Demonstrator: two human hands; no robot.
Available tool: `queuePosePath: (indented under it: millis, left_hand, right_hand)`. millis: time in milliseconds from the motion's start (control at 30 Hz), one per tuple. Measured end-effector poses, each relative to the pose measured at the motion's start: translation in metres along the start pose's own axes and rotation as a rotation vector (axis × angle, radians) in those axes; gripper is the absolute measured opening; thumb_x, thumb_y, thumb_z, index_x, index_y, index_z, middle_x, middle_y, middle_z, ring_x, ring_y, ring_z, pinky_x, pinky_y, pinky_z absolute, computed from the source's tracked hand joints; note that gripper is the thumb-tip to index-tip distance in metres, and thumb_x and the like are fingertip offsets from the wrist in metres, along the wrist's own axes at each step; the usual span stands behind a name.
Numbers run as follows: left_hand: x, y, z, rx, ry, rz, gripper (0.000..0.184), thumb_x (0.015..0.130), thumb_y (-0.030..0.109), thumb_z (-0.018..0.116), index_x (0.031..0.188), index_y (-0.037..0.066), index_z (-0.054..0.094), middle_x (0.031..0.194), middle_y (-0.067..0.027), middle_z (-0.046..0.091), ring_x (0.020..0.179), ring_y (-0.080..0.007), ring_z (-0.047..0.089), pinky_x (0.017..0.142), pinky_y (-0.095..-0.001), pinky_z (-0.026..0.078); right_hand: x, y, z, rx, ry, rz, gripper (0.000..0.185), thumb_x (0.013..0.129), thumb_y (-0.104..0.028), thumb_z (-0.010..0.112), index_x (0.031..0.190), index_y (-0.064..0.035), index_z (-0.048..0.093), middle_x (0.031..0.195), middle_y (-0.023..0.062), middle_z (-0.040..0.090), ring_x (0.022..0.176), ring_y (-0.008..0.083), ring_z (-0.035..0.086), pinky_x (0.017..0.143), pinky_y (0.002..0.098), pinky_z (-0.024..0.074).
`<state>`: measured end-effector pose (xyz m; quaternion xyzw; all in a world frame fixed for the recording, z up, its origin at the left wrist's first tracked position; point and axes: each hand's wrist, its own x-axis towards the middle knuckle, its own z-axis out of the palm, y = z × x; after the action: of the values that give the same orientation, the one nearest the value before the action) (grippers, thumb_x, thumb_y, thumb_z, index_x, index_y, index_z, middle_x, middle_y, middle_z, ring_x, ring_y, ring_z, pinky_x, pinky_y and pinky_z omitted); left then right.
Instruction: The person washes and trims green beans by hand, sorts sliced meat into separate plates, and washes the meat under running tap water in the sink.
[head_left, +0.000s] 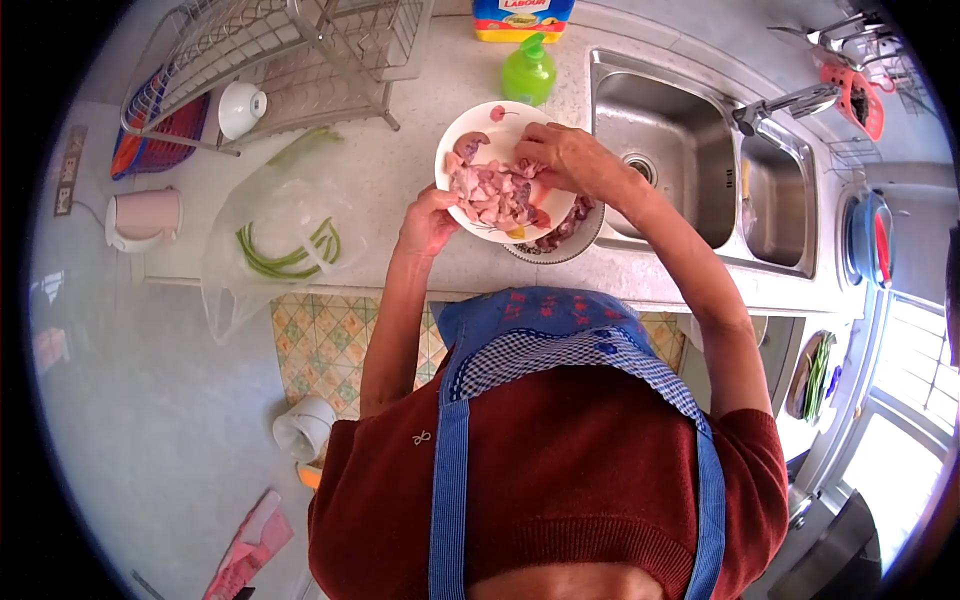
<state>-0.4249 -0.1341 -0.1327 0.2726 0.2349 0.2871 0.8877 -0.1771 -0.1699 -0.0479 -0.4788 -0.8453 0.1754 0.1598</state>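
Pale worktop (390,170): carries the work in hand, judged to be the sorting or moving of raw meat by hand. The next move seems to call for a steady plate rim and a clear gap at its right edge.
Steel sink (690,110), two basins: set into the worktop's right side; its left edge just beside the bowl, limiting room there.
Wire rack (325,48): at the back left corner, well apart.
Clear bag (225,270): drooping over the front edge, left part, green stalks (270,268) within; out of the way.
White plate (472,122): held up near mid-worktop; its left rim gripped between thumb and fingers of the left hand (430,218).
Patterned bowl (570,254): near the front edge, partly hidden beneath the plate, darker pieces (572,226) inside; contact between the two cannot be told.
Green pump bottle (528,75): towards the back edge, close behind the plate; worth minding.
Raw meat (490,195): heaped on the plate. Right hand (570,160) at its right side, fingers bent; whether they pinch a piece cannot be told.
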Motion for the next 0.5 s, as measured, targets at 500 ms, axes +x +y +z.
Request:
queuePosePath:
  millis: [500]
  left_hand:
    - [-0.015,0.001,-0.022,-0.127,0.092,0.053,0.024,0.072,0.01,0.048,0.086,-0.007,0.057,0.073,-0.0169,0.062,0.071,-0.0271,0.061,0.075,-0.0372,0.048]
  right_hand:
    - [-0.023,0.013,-0.006,0.955,0.005,0.375,0.02,0.077,0.001,0.054,0.096,-0.0051,0.057,0.083,0.0003,0.056,0.077,0.0084,0.054,0.072,0.0224,0.0443]
